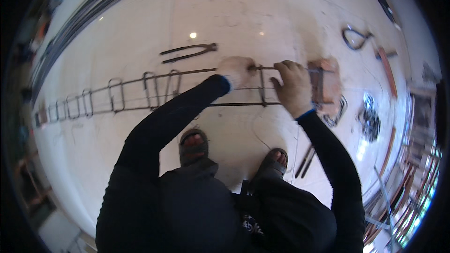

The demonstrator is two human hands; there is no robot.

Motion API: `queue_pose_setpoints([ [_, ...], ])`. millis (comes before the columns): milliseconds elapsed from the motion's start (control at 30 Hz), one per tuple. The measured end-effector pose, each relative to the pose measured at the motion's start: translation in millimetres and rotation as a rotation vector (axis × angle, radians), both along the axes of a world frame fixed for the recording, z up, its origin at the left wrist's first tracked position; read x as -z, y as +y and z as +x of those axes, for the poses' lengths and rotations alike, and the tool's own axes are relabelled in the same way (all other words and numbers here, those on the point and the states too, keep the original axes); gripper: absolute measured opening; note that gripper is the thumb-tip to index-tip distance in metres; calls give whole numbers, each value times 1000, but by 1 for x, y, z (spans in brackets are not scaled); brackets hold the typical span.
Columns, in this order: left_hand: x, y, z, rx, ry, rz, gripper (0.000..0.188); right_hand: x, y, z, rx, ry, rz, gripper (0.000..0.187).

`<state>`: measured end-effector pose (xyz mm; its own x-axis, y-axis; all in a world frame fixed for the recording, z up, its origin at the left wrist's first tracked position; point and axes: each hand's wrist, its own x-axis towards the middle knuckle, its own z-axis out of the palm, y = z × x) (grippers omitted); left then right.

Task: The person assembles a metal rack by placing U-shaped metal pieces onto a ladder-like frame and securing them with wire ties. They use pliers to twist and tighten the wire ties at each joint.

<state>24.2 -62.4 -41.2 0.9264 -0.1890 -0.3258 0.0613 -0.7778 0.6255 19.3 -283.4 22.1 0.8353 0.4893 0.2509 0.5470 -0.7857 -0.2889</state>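
A long frame of steel reinforcing bars [236, 105] lies across the floor, with bent rectangular stirrups [116, 96] spaced along its left part. My left hand [236, 71], in a pale work glove, is closed on the far bar beside one stirrup [262, 86]. What its fingertips pinch there is blurred. My right hand [294, 89], gloved too, has its fingers curled over the same bar farther right, the thumb held apart from them. The bars' right ends rest at a reddish brick block [326, 86].
Pincers [190, 52] lie beyond the frame. Tool handles [305, 161] stick out by my right forearm. To the right are a loop of dark cable [356, 37], a hammer [387, 72] and a bundle of wire [370, 122]. Long rods [93, 7] are stacked at the far left.
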Motion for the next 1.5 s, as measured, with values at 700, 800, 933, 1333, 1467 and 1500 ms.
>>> queue_pose_setpoints([
  [700, 2, 6, 29, 111, 259, -157, 55, 36, -10, 33, -79, 89, -295, 20],
  [800, 5, 0, 34, 110, 231, -96, 59, 21, -21, 4, 69, 37, 24, 20],
  [933, -8, -3, 7, 26, -71, -59, 52, -10, -73, -70, 335, 139, 44, 18],
  [1333, -55, -33, -120, -325, 685, -764, 54, 74, -179, -245, 1179, 553, -370, 45],
  [1467, -47, -47, -131, -435, 675, -990, 53, 76, -188, -247, 1285, 572, -333, 33],
  [1500, -45, -53, -136, -475, 643, -1023, 52, 71, -187, -244, 1248, 597, -364, 30],
])
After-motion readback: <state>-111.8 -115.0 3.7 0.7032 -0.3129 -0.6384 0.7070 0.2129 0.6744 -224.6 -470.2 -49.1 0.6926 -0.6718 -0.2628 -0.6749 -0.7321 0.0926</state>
